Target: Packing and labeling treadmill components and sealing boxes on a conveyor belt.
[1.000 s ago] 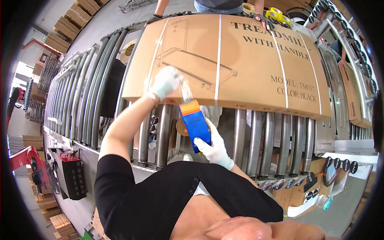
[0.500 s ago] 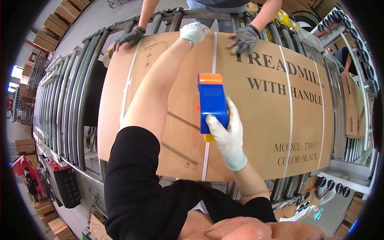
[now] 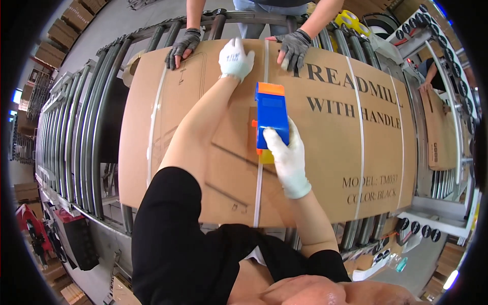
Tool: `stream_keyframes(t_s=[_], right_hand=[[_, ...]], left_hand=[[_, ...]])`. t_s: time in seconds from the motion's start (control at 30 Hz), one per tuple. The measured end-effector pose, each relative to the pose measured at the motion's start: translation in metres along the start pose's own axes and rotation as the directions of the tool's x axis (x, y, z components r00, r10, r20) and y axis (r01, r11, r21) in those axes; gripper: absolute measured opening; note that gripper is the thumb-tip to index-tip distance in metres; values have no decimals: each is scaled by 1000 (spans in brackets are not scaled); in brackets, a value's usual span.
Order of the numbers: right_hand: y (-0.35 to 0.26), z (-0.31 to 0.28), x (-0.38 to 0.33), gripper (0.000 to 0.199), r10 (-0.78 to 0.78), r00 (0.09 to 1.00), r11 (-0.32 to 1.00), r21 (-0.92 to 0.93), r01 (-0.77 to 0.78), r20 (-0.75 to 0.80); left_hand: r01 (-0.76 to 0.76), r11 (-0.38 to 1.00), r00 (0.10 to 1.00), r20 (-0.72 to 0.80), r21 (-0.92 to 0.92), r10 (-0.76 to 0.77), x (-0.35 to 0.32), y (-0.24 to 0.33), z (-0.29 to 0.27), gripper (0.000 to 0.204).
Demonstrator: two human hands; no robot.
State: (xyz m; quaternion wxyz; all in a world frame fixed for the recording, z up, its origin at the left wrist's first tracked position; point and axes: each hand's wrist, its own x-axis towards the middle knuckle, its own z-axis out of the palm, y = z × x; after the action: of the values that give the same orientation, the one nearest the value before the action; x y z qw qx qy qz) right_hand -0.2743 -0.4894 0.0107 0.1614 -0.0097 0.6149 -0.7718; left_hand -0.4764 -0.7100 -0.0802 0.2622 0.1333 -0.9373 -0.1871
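A large flat brown cardboard box with black print and white straps lies in front of me. My left hand, in a white glove, rests on the box near its far edge, fingers stretched out and thumb apart. My right hand, gloved in white too, grips a blue tape dispenser with an orange toothed end over the middle of the box. Whether the dispenser touches the cardboard I cannot tell. Across from me, a co-worker's grey-gloved hands lie on the box's far edge, either side of my left hand.
Under and around the box runs a roller conveyor. Yellow tape rolls sit at the far right. Another carton lies on rollers at the right, with a person's hand at it. Cardboard stacks stand at the far left.
My left hand has drawn back from the far edge and turned flatter onto the box. My right hand has moved the tape dispenser slightly away from me. The co-worker's hands have come closer together.
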Motion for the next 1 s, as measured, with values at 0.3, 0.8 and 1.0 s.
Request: stream_keyframes(t_s=[0.3,0.8,1.0], right_hand=[[37,-25,-212,66,188,981,981,-63,-185,45],[310,-102,-174,47,411,886,639,-761,-113,214],[361,-44,-111,44,353,871,767,-639,-60,342]], left_hand=[[-242,965,964,-91,100,251,-207,-3,-121,54],[-353,913,882,-253,203,397,-248,-7,-147,46],[-334,942,921,-217,-13,324,-246,-8,-142,48]])
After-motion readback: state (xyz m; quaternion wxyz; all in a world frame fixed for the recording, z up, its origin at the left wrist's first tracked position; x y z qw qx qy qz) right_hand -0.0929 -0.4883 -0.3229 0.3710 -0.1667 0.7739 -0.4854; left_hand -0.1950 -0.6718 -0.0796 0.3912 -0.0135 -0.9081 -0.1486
